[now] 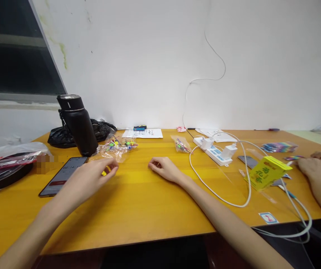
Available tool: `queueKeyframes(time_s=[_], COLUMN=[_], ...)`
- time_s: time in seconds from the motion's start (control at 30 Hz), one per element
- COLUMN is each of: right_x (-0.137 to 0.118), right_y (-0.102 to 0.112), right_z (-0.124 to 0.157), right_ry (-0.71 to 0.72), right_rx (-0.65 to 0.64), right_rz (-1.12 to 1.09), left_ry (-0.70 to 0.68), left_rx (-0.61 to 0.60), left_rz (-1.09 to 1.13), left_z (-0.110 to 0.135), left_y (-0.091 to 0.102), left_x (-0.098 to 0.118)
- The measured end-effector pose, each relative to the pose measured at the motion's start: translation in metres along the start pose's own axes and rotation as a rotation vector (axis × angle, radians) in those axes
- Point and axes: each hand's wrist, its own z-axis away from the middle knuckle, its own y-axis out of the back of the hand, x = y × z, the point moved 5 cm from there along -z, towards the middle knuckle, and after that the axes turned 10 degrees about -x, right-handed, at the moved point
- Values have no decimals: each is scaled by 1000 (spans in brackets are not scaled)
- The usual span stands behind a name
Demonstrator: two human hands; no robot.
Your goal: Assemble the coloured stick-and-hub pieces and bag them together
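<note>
My left hand (93,172) hovers over the table near the phone, its fingers bent together around a small yellow piece (104,173) that shows only in part. Just beyond it lies a clear plastic bag (112,152) with small colourful plastic pieces (117,143) in and on it. My right hand (164,168) rests on the wooden table (138,209) with its fingers curled inward; whatever may be inside them is hidden. A second small clear bag (181,144) of coloured pieces lies beyond my right hand.
A black bottle (78,127) stands behind a phone (65,175) on the left. To the right are a power strip (215,154) with looping white cables, a yellow box (268,173) and another person's hand (314,168). A screwdriver (139,128) lies by the wall.
</note>
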Motion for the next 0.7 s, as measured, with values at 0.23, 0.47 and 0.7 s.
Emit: queueKeyframes(time_s=[0.23,0.47,0.7], right_x=[18,35,35], right_y=[10,15,15], right_z=[0,0,-2], right_ry=[-48,-79,-71], right_rx=[90,130,104], right_rz=[30,90,103], left_ry=[-150,-183,-218], left_rx=[-151,-149,-109], left_rz=[-175,-178,-124], left_z=[-66,-62,-61], left_y=[-72,-100,-98], left_x=[26,21,17])
